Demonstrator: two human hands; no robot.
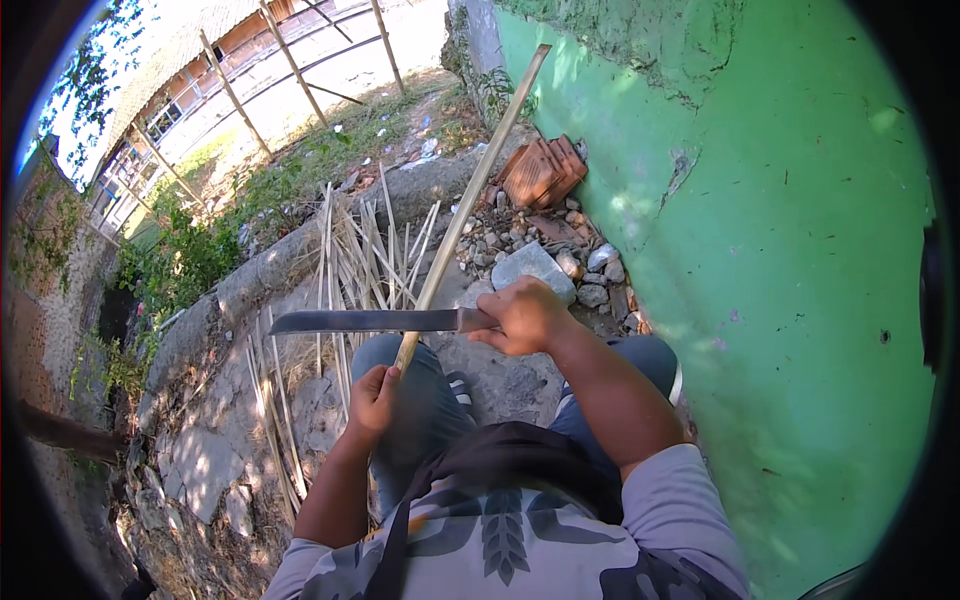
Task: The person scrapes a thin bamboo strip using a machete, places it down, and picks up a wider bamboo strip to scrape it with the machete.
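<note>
My left hand (374, 402) is closed round the lower end of a long pale bamboo strip (470, 200), which slants up and away to the right. In my right hand (525, 315) is the brown handle of a machete (365, 321). Its long dark blade points left and lies across the strip, a little above my left fist. From this view I cannot tell whether the edge has bitten into the bamboo. Both hands are over my knees.
Split bamboo strips (350, 250) lie on the ground ahead and to my left. Stones (592, 295), a pale block (533, 270) and stacked clay roof tiles (545, 172) stand beside the green wall (780, 300) on my right. A low stone kerb (270, 270) runs along the left.
</note>
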